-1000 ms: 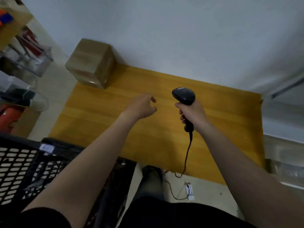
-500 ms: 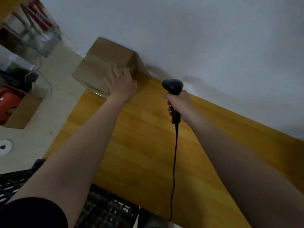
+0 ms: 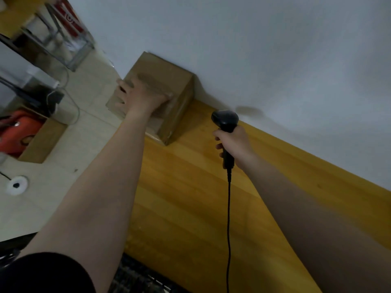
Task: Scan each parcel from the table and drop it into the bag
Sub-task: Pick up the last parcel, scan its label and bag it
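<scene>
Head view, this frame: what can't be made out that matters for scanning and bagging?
Barcode on the cardboard box: none shows; left hand covers part of the top, motion blur smears the rest.
Bag: not identifiable; a dark mesh strip is cut off by the bottom edge.
Scanner window: faces away; right hand hides the trigger.

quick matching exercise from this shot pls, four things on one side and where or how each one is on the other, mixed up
Things:
1 parcel
2 scanner
3 left hand
4 table

Place or state:
a gripped by the right hand
b yellow wood
c at the table's far left corner, by the wall
d holding the parcel

Pairs: 1-c, 2-a, 3-d, 4-b
</scene>
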